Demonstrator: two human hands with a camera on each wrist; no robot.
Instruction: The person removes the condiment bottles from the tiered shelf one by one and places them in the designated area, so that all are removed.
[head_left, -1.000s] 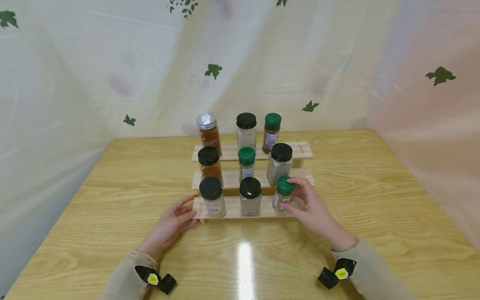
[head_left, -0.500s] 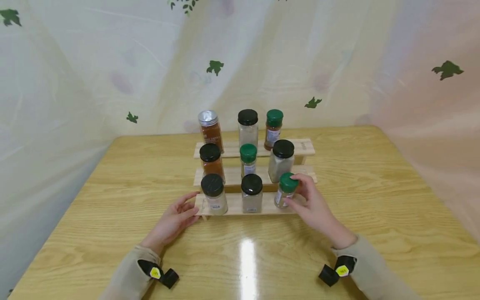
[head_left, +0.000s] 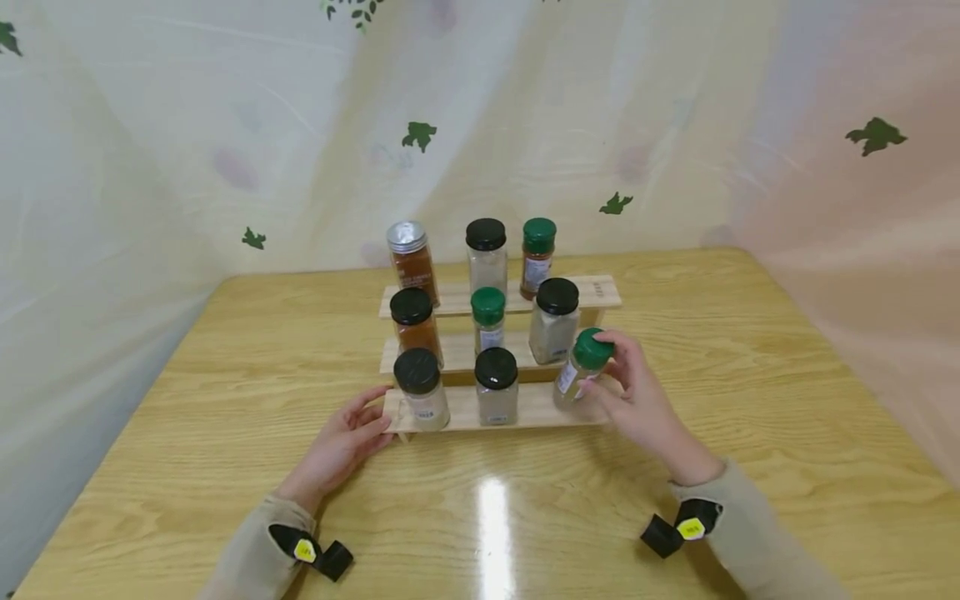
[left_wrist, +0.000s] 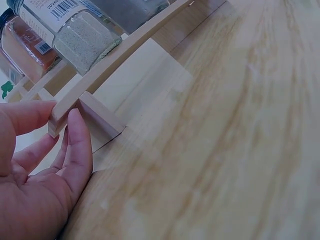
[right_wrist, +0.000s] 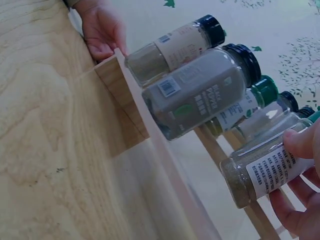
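Note:
My right hand (head_left: 641, 408) grips a small spice jar (head_left: 573, 379) with a green cap at the right end of the front shelf. That jar leans, its cap tipped to the right; in the right wrist view its labelled side and brownish contents show, and its base looks lifted off the shelf. On the other side, my left hand (head_left: 345, 446) pinches the left end of the three-tier wooden spice rack (head_left: 536, 408), thumb on top and fingers beneath in the left wrist view. A black-capped pepper jar (head_left: 497, 387) and another black-capped jar (head_left: 422, 392) stand upright on the front shelf.
The middle shelf holds an orange-filled jar (head_left: 416, 325), a green-capped jar (head_left: 489, 321) and a black-capped jar (head_left: 555, 325). Behind them stand a silver-capped jar (head_left: 412, 262), a black-capped jar (head_left: 486, 258) and a green-capped jar (head_left: 537, 258). A patterned curtain (head_left: 315, 125) hangs behind the table (head_left: 225, 400).
My right hand has moved slightly up and right, tilting and raising the green-capped jar, which stood upright on the front shelf before. The left hand still holds the rack's end.

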